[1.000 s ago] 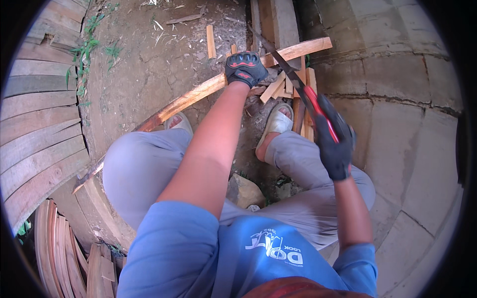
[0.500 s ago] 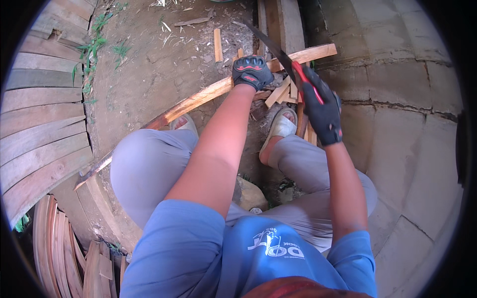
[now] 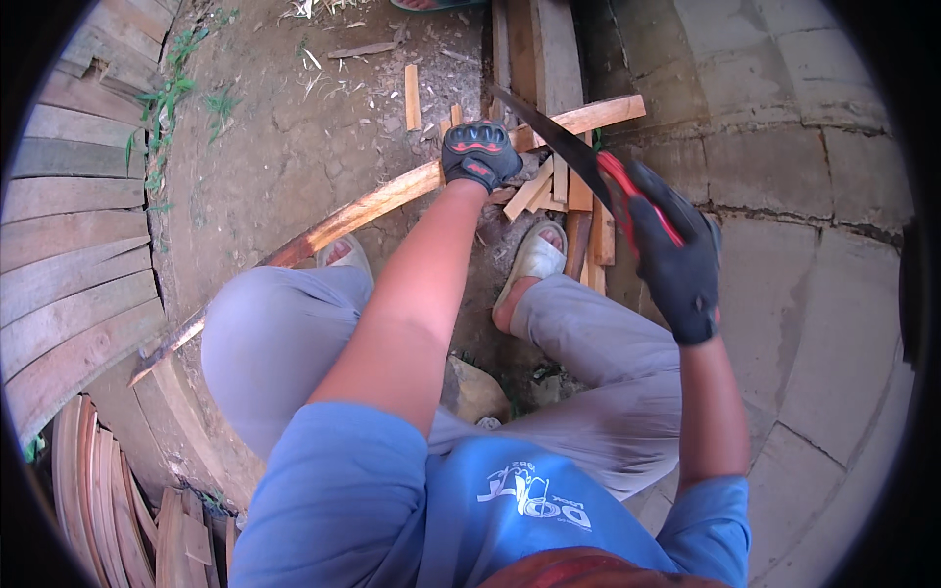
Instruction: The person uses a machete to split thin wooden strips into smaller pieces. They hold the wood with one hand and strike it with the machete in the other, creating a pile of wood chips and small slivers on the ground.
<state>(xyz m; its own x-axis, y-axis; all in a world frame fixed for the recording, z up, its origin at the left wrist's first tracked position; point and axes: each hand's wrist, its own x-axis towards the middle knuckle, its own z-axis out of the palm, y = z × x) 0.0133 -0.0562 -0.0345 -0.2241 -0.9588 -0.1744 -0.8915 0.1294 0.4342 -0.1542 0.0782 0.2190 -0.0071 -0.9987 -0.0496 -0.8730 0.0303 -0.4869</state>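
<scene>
My gloved left hand (image 3: 479,155) is closed over a long strip of wood (image 3: 382,199), pressing on it from above. The strip slants from beside my left knee up to the far right, its near part dark and its far part pale. In my gloved right hand (image 3: 678,263) is the red and black handle of a handsaw, fingers wrapped round it. The dark saw blade (image 3: 559,139) points up and left, crossing the strip to the right of my left hand. Whether its teeth touch the wood I cannot make out. Short wood offcuts (image 3: 535,189) lie below the crossing.
A thick timber beam (image 3: 560,59) runs away at the far middle. Concrete paving (image 3: 774,176) covers the right side. Planks (image 3: 83,240) line the left, with stacked wood strips (image 3: 108,490) at lower left. A stone (image 3: 475,392) lies between my legs; shavings (image 3: 306,10) are scattered on the dirt.
My right hand has drawn the handsaw back, toward me and to the right, so the blade has slid across the strip. My left hand keeps its hold; the whole view has shifted slightly.
</scene>
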